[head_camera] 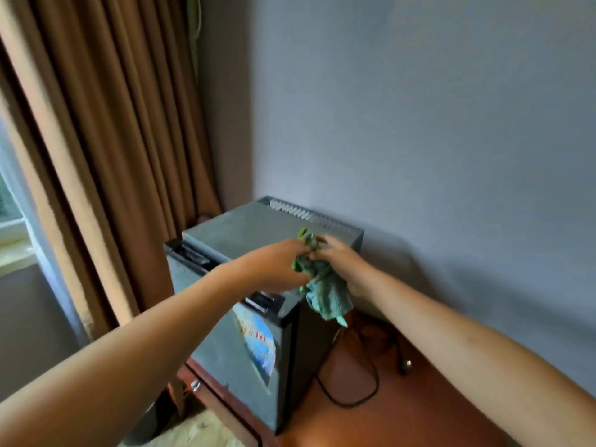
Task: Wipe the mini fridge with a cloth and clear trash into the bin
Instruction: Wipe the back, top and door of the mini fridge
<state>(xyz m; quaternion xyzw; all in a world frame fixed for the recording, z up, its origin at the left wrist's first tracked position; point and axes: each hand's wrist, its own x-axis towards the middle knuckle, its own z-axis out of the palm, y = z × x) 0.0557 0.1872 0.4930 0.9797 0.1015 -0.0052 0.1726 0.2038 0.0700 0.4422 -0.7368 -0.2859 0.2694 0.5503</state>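
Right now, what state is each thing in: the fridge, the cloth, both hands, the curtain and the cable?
Mini fridge: door closed.
Green cloth: bunched, held above the fridge top.
Left hand: grips the cloth.
Right hand: grips the cloth.
Curtain: drawn aside.
Black cable: loose on the wooden surface.

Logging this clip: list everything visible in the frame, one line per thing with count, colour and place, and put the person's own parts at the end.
mini fridge: one, dark grey, in the room corner on a wooden surface, a blue-and-white sticker on its front
cloth: one, green, bunched above the fridge's top right edge, one end hanging down
vent grille: one, pale grey, along the back of the fridge top
power cable: one, black, lying on the wood right of the fridge
wooden surface: one, reddish brown, beneath the fridge
curtain: one, tan, hanging left of the fridge
wall: pale blue-grey, behind and right
window: one, far left edge, partly seen
left hand: one, holds the cloth
right hand: one, grips the cloth
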